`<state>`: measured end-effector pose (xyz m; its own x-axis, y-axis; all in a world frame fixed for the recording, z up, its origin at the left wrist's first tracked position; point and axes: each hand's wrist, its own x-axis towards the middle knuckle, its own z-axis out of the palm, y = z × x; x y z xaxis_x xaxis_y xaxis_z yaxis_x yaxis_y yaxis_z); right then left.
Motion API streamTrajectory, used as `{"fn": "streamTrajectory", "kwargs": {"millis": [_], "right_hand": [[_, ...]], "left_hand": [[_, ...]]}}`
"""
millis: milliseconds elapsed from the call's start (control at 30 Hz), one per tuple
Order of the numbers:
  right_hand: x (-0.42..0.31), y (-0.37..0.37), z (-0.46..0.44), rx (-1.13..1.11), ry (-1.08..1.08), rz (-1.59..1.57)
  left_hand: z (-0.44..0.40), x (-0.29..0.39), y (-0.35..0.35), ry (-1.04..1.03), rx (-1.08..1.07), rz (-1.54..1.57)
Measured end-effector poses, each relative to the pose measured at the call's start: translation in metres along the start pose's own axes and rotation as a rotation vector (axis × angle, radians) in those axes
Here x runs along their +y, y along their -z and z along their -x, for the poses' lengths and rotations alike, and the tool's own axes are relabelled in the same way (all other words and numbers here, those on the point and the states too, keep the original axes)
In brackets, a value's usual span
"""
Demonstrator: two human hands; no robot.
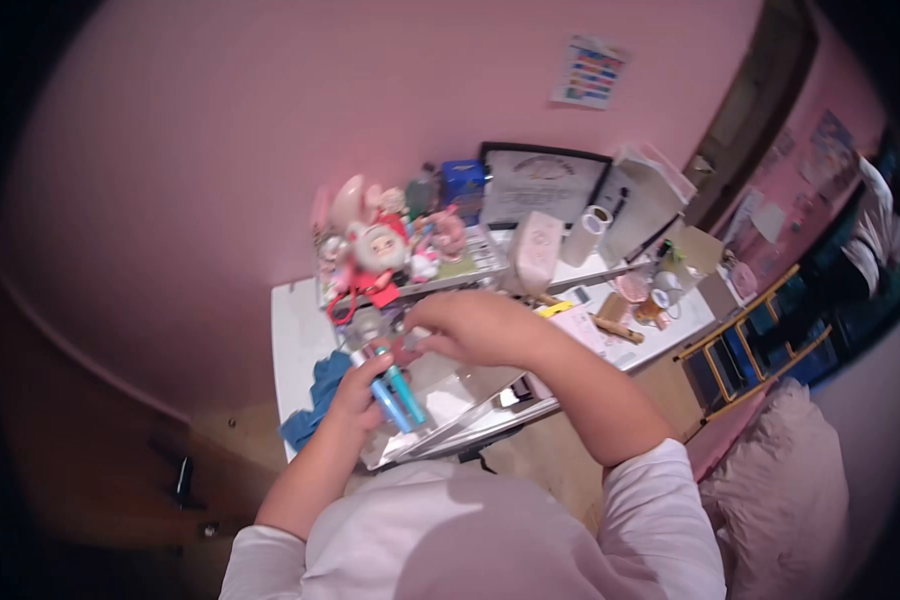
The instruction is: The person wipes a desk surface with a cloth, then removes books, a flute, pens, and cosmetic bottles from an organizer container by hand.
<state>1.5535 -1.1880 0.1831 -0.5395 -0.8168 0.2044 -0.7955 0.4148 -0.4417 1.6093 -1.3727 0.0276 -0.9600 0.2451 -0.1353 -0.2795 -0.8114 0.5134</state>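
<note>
My left hand [355, 392] is closed around two slim stick-like tubes, a light blue one [391, 404] and a teal one [403, 388], which slant down to the right. Just above its fingers is a clear rounded object [367, 326], too blurred to name. My right hand [475, 325] reaches in from the right with bent fingers, close to the tops of the tubes. Its fingertips are pinched together, and whatever may be between them is hidden. Below both hands lies a clear tray or open drawer [448, 397] at the front of the white desk [288, 300].
A blue cloth [317, 405] lies on the desk's left side. Behind stand a white-and-red plush doll [380, 243], a framed certificate [535, 180], a pink box [538, 250] and a white roll [587, 235]. Several small items crowd the right side. A yellow-framed rack [760, 335] stands beyond.
</note>
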Motion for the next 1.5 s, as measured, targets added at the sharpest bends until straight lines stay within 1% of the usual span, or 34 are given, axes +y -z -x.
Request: {"fn": "streamTrajectory", "kwargs": {"millis": [67, 167, 267, 367, 400, 500, 533, 633, 733, 800, 867, 900, 933, 1000, 1067, 1167, 1200, 1300, 1333, 1433, 1500], "right_hand": [[-0.001, 0.001, 0.0, -0.101, -0.124, 0.099], [-0.011, 0.012, 0.004, -0.16, -0.231, 0.224], [-0.003, 0.003, 0.017, 0.069, -0.063, -0.085], [0.001, -0.003, 0.018, 0.077, -0.11, -0.059], [-0.012, 0.008, 0.017, -0.013, -0.253, -0.003], [-0.024, 0.017, 0.021, -0.003, -0.328, 0.026], [-0.014, 0.006, 0.024, 0.199, -0.139, -0.019], [0.0, -0.005, 0.021, 0.19, 0.034, -0.102], [-0.019, 0.009, 0.019, -0.013, -0.295, 0.091], [-0.023, 0.014, 0.018, -0.035, -0.342, 0.034], [-0.009, -0.002, 0.019, 0.149, -0.082, -0.083], [0.003, -0.01, 0.015, 0.116, -0.023, -0.118], [-0.002, -0.006, 0.012, 0.058, -0.046, -0.15], [-0.002, -0.008, 0.01, 0.09, -0.039, -0.083], [0.004, -0.017, 0.008, 0.149, -0.023, -0.07], [-0.004, -0.017, 0.004, 0.1, -0.145, -0.064], [-0.002, -0.021, 0.002, 0.12, -0.128, -0.067], [-0.006, -0.023, -0.003, 0.085, -0.22, -0.085], [-0.004, -0.026, -0.004, 0.103, -0.206, -0.073], [-0.002, -0.033, -0.006, 0.134, -0.216, -0.085], [0.0, -0.031, -0.009, 0.098, -0.206, -0.135]], "left_hand": [[0.001, 0.0, -0.006, -0.012, 0.011, -0.014], [0.001, -0.001, -0.013, -0.007, 0.013, -0.004], [0.0, -0.001, -0.014, -0.002, -0.003, 0.016], [-0.004, -0.002, -0.015, -0.027, -0.052, -0.007], [-0.005, -0.002, -0.016, -0.043, -0.067, -0.02], [-0.003, -0.002, -0.019, -0.012, -0.088, -0.04], [-0.001, 0.0, -0.023, 0.0, -0.07, -0.045], [-0.006, -0.001, -0.016, -0.02, -0.095, -0.019], [-0.005, -0.002, -0.019, -0.055, -0.103, -0.041], [-0.006, -0.001, -0.015, -0.004, -0.055, -0.054], [-0.005, 0.001, -0.018, 0.014, -0.004, -0.023], [-0.001, 0.004, -0.028, -0.004, -0.022, -0.066], [-0.005, 0.002, -0.022, -0.023, -0.041, -0.076], [-0.002, 0.006, -0.016, -0.004, -0.077, -0.081], [0.004, 0.008, -0.02, 0.005, -0.022, -0.09], [0.006, 0.007, -0.016, -0.001, 0.053, -0.074], [0.007, 0.007, -0.02, -0.03, 0.09, -0.089], [0.009, 0.008, -0.015, -0.006, 0.06, -0.099], [0.008, 0.007, -0.012, -0.016, 0.036, -0.095], [0.012, 0.009, -0.017, -0.027, 0.097, -0.113], [0.014, 0.009, -0.016, -0.029, 0.102, -0.124]]}}
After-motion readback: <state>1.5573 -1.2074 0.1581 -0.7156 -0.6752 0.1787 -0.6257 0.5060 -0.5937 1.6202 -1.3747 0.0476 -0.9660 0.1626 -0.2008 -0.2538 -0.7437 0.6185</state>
